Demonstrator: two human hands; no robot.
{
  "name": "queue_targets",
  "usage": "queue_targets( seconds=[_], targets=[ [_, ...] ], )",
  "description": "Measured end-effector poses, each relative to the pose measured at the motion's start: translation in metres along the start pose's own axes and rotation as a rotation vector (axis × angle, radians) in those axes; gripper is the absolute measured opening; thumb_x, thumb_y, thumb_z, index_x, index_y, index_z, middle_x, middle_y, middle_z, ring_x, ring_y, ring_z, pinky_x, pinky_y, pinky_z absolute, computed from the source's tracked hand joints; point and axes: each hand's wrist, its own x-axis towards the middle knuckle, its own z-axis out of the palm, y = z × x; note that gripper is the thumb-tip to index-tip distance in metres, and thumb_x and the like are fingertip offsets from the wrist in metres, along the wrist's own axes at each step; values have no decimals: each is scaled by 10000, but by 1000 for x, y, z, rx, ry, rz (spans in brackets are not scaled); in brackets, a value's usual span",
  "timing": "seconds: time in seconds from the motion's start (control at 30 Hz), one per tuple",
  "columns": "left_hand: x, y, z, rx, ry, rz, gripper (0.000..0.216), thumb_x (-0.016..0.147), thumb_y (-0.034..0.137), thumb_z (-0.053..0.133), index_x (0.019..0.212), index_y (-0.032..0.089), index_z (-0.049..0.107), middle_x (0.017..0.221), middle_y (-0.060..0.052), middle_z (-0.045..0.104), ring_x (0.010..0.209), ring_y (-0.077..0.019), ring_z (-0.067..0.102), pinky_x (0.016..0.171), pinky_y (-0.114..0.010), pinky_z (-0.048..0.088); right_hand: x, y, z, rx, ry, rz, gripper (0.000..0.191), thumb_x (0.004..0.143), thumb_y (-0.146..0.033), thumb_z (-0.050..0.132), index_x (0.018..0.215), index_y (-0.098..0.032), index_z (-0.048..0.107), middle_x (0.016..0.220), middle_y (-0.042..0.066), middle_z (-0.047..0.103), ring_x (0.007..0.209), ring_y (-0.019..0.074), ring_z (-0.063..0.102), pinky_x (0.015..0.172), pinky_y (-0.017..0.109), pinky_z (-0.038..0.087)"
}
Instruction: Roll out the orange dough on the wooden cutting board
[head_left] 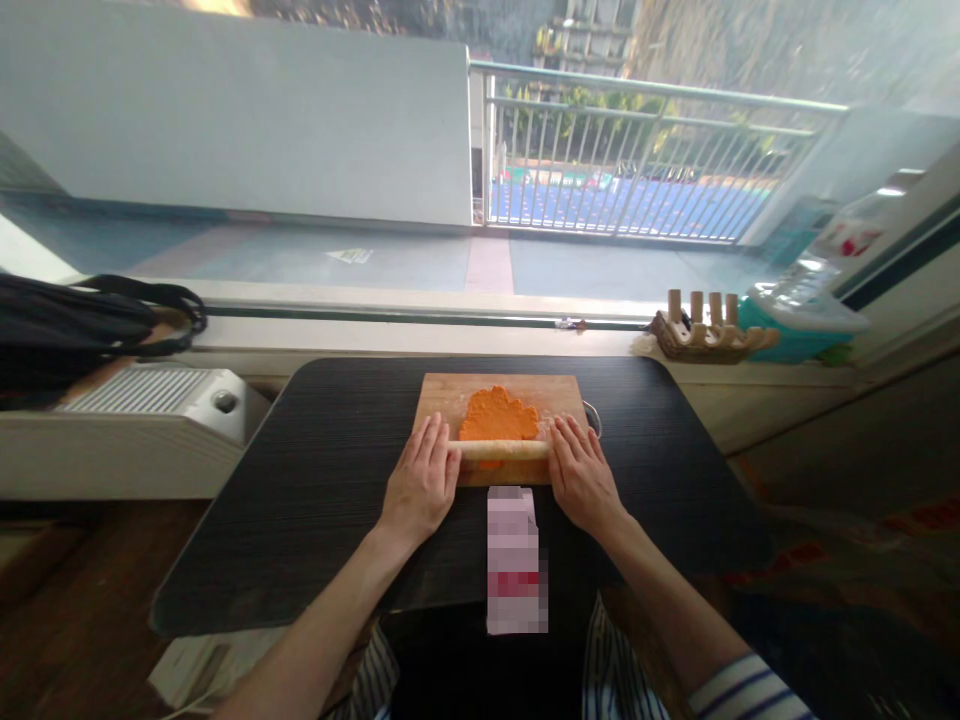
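A flattened sheet of orange dough (498, 412) lies on a wooden cutting board (442, 392) on a dark table (322, 480). A pale wooden rolling pin (502, 450) rests across the near edge of the dough. My left hand (421, 482) lies flat on the pin's left end, fingers stretched forward. My right hand (581, 474) lies flat on the right end in the same way. Both palms press down on the pin rather than wrap round it.
A pink and white packet (513, 560) lies on the table just behind the board, between my arms. A white radiator (142, 400) and a dark bag (75, 330) are at left. A wooden rack (705, 330) sits on the window sill at right.
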Motion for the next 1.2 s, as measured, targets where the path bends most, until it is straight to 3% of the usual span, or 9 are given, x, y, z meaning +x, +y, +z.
queue_targets(
  seconds=[0.27,0.47,0.67,1.0,1.2],
  targets=[
    [-18,6,-5,6,4,16,531,954,336,357,1398,44,375,1442,-209,413,1385,-279,319,1115,-478,352,-20,-1,-1,-9,10,-34,486,974,-282,285,1399,-101,436,1473,127,395,1408,244,278,1148,475,248],
    [8,-4,7,-10,-19,-23,581,961,416,294,1340,1,442,1428,-230,423,1384,-292,320,1126,-468,329,11,1,1,-33,-6,22,500,984,-317,265,1377,-72,456,1474,133,398,1404,249,288,1149,457,231],
    [34,-12,13,-15,-96,-74,587,957,445,252,1291,37,509,1390,-198,486,1356,-289,372,1125,-476,320,36,2,2,-42,-38,77,510,986,-316,245,1353,-55,485,1458,151,420,1386,277,320,1130,470,256],
    [-21,7,-14,-41,-73,8,565,958,392,339,1422,70,340,1464,-180,395,1403,-266,286,1139,-472,316,-32,-5,-5,17,-24,-25,516,978,-332,293,1426,-95,388,1496,130,356,1428,239,224,1157,468,235],
    [-19,6,-13,-46,-81,6,597,952,415,349,1446,83,301,1483,-172,367,1405,-281,274,1136,-481,320,-30,-4,-4,15,-33,-24,530,973,-368,313,1433,-112,381,1500,131,348,1427,251,222,1151,482,247]
  ],
)
